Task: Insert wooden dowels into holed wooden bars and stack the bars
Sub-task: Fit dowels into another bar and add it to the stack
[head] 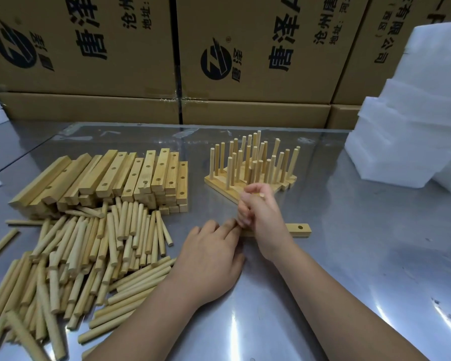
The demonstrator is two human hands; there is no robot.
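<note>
Dowel [262, 195] held over bar [298, 229], at tabletop [362, 256] centre.
Right hand [261, 217] grasps the light, stiff dowel mid-length; left hand [211, 259], fingers flat, steadies the bar.

Steel table [375, 256]; printed cardboard boxes [89, 48] behind; white foam blocks [414, 126].

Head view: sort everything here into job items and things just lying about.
Job: loose dowels; stack of holed bars; single bar by the hands; bars already doweled; right hand gripping a dowel; left hand.
Lying about: cardboard boxes; white foam blocks.
</note>
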